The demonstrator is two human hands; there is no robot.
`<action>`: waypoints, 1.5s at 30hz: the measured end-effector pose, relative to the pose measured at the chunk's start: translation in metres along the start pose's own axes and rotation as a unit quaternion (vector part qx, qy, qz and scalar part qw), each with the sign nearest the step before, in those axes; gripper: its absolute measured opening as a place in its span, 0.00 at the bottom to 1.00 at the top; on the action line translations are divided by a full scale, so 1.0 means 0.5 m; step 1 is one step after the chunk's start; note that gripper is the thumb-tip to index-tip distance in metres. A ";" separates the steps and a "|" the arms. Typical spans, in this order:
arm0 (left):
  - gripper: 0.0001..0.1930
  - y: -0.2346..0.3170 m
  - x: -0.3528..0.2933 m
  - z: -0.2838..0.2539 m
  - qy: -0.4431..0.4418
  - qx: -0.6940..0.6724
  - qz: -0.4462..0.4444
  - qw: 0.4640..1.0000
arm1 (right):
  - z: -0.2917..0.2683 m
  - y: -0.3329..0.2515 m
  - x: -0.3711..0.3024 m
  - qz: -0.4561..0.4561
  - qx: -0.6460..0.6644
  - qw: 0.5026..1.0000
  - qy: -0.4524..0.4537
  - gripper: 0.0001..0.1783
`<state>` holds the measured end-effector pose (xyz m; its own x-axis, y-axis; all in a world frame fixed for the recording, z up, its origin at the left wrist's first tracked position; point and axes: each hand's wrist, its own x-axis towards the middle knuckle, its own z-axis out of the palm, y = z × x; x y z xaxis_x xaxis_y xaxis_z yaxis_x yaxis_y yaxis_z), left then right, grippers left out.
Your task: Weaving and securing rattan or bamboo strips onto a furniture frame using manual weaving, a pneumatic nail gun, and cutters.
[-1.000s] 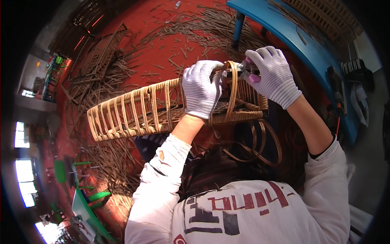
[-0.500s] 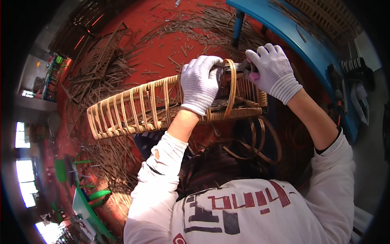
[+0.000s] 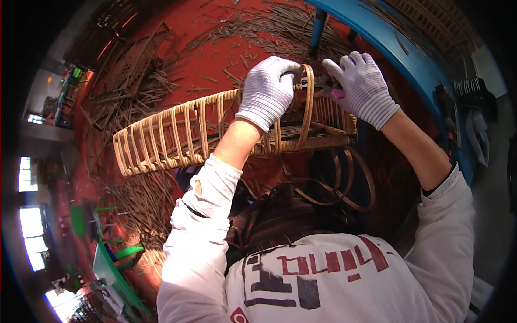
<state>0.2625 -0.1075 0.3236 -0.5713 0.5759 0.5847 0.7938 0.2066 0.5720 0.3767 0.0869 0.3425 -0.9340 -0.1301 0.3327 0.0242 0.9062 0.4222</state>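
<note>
A long wicker basket [image 3: 186, 132], woven from tan cane over a dark frame, lies slantwise before me. My left hand [image 3: 268, 90], in a pale ribbed glove, is closed on its upper rim, with the thumb toward a tall cane loop [image 3: 308, 110]. Just right of that loop, my right hand [image 3: 360, 89], gloved too, holds pliers [image 3: 322, 82] with pink on the grips. Their metal jaws reach to the loop near the rim. Whether they bite on the cane I cannot tell. A loose cane coil [image 3: 368, 180] hangs below the basket's right end.
Scattered cane strips [image 3: 264, 27] cover much of the red floor [image 3: 202, 54]. A blue table [image 3: 388, 37] runs along the upper right, with tools at its edge. Woven frames [image 3: 126, 67] stand at upper left, and a green-edged table [image 3: 107, 269] at lower left.
Both hands have shifted slightly upward, the left one most. The basket has moved a little up. The pliers' jaws now sit closer to the cane loop, with the handles less visible.
</note>
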 end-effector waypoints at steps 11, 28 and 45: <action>0.06 -0.021 0.006 -0.013 -0.032 -0.006 0.004 0.999 | 0.008 0.004 0.000 -0.038 0.047 0.998 0.008 0.32; 0.10 -0.021 0.020 -0.018 -0.095 0.009 -0.094 0.991 | -0.026 -0.021 0.027 -0.051 -0.046 0.991 -0.113 0.38; 0.08 -0.028 0.018 -0.014 -0.075 -0.006 -0.065 0.995 | -0.020 0.000 0.031 -0.132 -0.063 0.989 -0.033 0.35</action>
<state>0.2447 -0.1107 0.3251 -0.6299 0.6576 0.4134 0.7129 0.2782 0.6437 0.3656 0.0810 0.3562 -0.9346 -0.3254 0.1438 -0.1831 0.7864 0.5900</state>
